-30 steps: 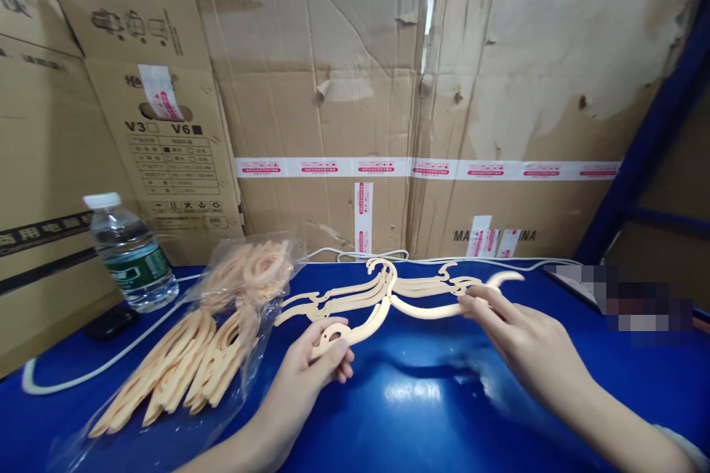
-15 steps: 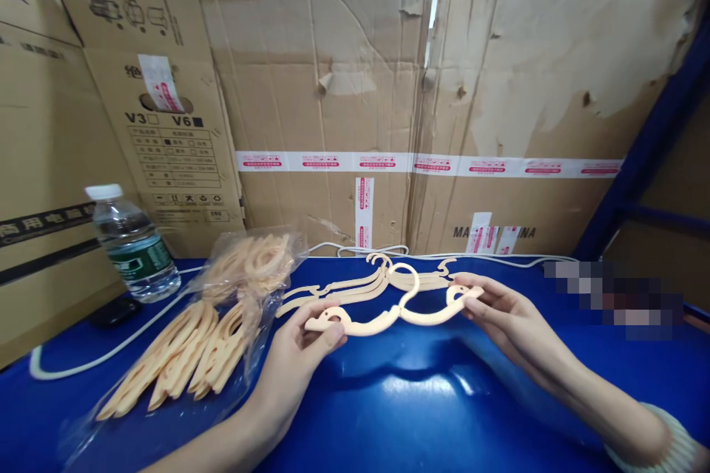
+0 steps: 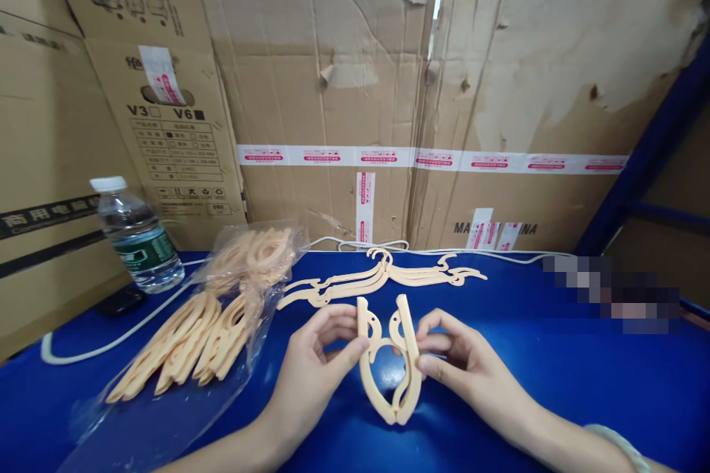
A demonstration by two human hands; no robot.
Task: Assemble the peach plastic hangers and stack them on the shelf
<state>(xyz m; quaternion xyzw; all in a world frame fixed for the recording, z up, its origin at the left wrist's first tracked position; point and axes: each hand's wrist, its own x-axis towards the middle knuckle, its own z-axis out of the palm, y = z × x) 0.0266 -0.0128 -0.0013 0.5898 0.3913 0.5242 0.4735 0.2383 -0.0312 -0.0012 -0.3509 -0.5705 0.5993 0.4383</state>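
Between my hands is a cream plastic folding hanger (image 3: 409, 384), its two arms folded up into a narrow U with the joint at the bottom and the hook curled inside. My left hand (image 3: 327, 355) pinches the left arm near its upper part. On the other side, my right hand (image 3: 455, 355) grips the right arm between thumb and fingers. Behind them, several unfolded hangers (image 3: 355, 284) lie stacked on the blue table (image 3: 499, 421). At the left, folded hangers (image 3: 166, 347) rest on and in a clear plastic bag (image 3: 249, 259).
A water bottle (image 3: 138, 236) stands at the back left beside a dark object (image 3: 120, 301). A white cable (image 3: 111, 349) runs along the left and back. Cardboard sheets (image 3: 333, 103) wall off the back; a blue metal frame (image 3: 643, 148) rises at the right.
The held hanger has gone from spread wide to folded into a U, and its joint now points down. Both hands have come closer together. The view has shifted slightly.
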